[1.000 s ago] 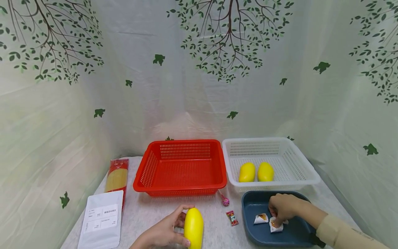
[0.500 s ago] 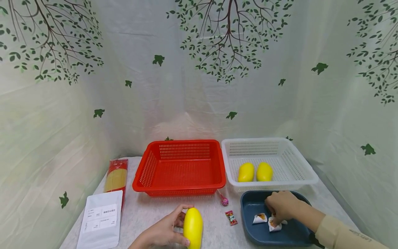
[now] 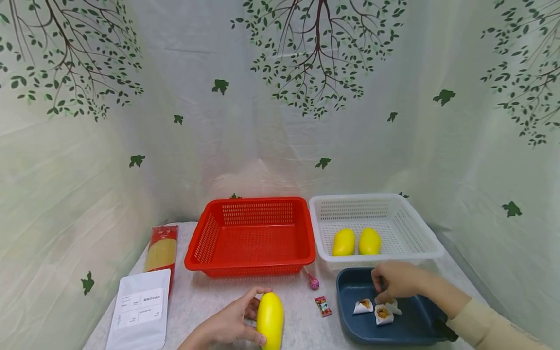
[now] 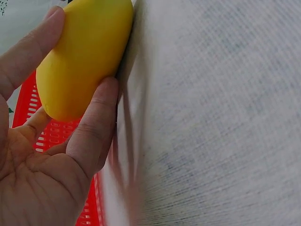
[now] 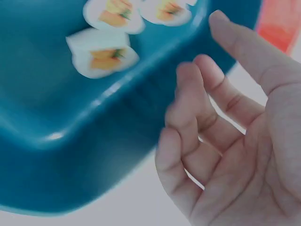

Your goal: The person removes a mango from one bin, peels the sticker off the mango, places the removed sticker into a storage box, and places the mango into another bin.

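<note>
My left hand (image 3: 229,321) grips a yellow mango (image 3: 270,320) at the table's front, thumb on one side and fingers on the other, as the left wrist view also shows (image 4: 84,56). My right hand (image 3: 400,281) hangs over a dark blue pan (image 3: 367,333), fingers loosely bent and holding nothing. Several small white-wrapped pieces (image 3: 384,314) with orange and green on them lie in the pan, close below the fingertips. In the right wrist view these pieces (image 5: 106,59) lie apart from the hand.
A red basket (image 3: 251,270) stands at the back; beside it a white basket (image 3: 420,255) holds two mangoes (image 3: 344,242). A pink lollipop (image 3: 313,283) and a small red candy (image 3: 323,306) lie left of the pan. A white pouch (image 3: 139,311) and packaged spaghetti (image 3: 162,253) lie at left.
My right hand has let go of a white-wrapped piece in the pan and lifted slightly off it. The left hand keeps its grip on the mango. The head view has shifted slightly.
</note>
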Motion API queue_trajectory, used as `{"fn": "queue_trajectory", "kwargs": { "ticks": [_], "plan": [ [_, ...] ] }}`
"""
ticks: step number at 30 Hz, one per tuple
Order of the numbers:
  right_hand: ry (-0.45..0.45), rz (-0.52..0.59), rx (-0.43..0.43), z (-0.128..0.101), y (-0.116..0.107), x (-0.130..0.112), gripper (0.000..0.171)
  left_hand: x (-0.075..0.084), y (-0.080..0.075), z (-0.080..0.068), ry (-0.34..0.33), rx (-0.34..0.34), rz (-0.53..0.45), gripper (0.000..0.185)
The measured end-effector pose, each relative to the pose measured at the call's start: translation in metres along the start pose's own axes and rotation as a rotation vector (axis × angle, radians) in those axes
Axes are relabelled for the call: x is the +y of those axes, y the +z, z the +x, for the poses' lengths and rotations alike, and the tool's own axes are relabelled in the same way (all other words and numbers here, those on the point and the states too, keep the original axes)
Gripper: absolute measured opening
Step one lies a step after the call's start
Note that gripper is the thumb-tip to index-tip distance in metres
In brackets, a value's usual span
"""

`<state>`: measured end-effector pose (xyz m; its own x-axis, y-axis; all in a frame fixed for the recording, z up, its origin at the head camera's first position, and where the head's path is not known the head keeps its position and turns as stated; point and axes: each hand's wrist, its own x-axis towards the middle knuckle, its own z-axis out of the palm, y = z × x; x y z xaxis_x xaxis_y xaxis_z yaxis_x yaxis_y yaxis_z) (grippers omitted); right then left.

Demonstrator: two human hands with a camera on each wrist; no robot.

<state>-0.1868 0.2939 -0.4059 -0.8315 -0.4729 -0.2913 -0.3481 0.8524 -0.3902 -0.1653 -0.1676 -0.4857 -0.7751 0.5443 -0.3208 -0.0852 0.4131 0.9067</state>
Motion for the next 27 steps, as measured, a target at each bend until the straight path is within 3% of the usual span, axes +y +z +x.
{"fn": "queue_trajectory", "kwargs": {
  "ticks": [4, 8, 15, 21, 27],
  "plan": [
    [-0.099, 0.169, -0.013, -0.004, -0.016, 0.004, 0.021, 0.002, -0.001, 0.0, -0.026, 0.001, 0.004, 0.092],
    [-0.11, 0.233, 0.03, -0.01, -0.037, 0.01, 0.017, 0.006, -0.005, -0.001, -0.008, 0.003, 0.031, 0.094],
    [-0.067, 0.206, 0.179, -0.016, -0.06, 0.026, 0.017, 0.021, -0.018, -0.004, 0.027, 0.023, 0.11, 0.095],
    [-0.027, 0.21, 0.249, -0.015, -0.06, 0.042, 0.03, 0.034, -0.028, -0.006, 0.086, 0.007, 0.108, 0.092],
    [-0.004, 0.135, 0.373, -0.013, -0.065, 0.068, 0.044, 0.05, -0.04, -0.005, 0.127, 0.022, 0.149, 0.093]
  ]
}}
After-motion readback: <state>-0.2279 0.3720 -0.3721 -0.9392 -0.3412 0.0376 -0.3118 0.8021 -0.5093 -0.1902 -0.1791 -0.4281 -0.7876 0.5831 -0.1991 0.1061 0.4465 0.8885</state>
